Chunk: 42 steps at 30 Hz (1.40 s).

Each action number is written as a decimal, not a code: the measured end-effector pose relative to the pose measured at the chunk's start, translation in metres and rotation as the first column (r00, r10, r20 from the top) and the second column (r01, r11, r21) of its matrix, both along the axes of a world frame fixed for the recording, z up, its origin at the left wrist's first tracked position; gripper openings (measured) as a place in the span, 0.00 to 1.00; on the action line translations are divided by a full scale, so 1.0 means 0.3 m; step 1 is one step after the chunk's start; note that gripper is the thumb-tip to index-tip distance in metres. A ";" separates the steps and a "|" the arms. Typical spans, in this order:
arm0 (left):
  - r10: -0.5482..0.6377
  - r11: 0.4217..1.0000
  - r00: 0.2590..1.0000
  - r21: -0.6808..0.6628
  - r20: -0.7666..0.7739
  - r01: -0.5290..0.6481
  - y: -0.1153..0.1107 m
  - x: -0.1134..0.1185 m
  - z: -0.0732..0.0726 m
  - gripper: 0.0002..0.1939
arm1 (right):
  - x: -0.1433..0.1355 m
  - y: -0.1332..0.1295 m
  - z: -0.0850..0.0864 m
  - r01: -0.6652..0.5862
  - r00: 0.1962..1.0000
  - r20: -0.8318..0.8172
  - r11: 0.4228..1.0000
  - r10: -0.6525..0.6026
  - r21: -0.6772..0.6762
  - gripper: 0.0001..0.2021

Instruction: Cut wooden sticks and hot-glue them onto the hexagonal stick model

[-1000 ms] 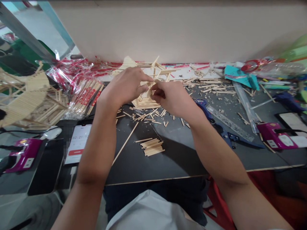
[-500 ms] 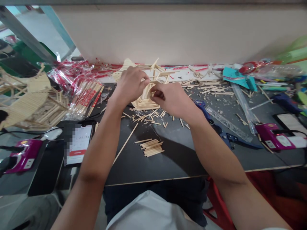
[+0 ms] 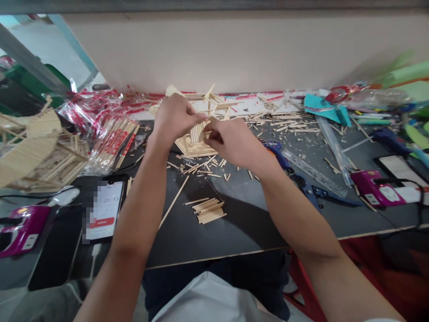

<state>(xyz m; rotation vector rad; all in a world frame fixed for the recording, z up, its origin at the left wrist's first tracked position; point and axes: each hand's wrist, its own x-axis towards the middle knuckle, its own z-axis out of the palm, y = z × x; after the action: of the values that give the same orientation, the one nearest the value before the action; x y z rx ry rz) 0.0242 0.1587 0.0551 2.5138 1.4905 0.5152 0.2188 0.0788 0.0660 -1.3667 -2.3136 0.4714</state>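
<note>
A small model built from thin wooden sticks stands on the dark table, with a slatted panel rising from its layered base. My left hand is closed at the panel's upper edge, thumb and fingertips together; whatever they pinch is too small to make out. At the panel's right edge, my right hand has its thumb and curled fingers closed on the model. The fingertips of both hands nearly meet, and they hide part of the model. Nearer me lies a small pile of short cut sticks.
Stick offcuts litter the table. On the right lie blue cutters, a clear ruler and a purple power adapter. To the left are a larger stick model, packaged chopsticks and a lit phone.
My left fingertips have come down and closer to my right hand at the panel's top. The whole view has shifted slightly. The cut-stick pile looks the same.
</note>
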 end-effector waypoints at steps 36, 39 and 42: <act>-0.007 0.999 0.999 0.042 -0.053 0.010 -0.111 -0.108 0.123 0.16 | -0.001 0.009 -0.016 -0.015 1.000 0.003 0.998 0.015 0.065 0.12; 0.026 1.000 0.999 0.010 -0.023 -0.025 -0.130 -0.138 0.142 0.16 | -0.004 0.014 -0.018 -0.014 1.000 -0.022 0.997 0.015 0.070 0.10; 0.042 0.999 0.999 -0.010 0.005 -0.042 -0.151 -0.159 0.162 0.17 | -0.005 0.016 -0.017 -0.016 0.998 -0.053 0.997 0.019 0.074 0.06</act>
<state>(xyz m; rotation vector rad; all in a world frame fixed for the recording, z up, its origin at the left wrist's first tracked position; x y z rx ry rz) -0.0236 0.1135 0.1037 2.4762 1.5433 0.5197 0.2174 0.0835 0.0607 -1.2850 -2.2784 0.4189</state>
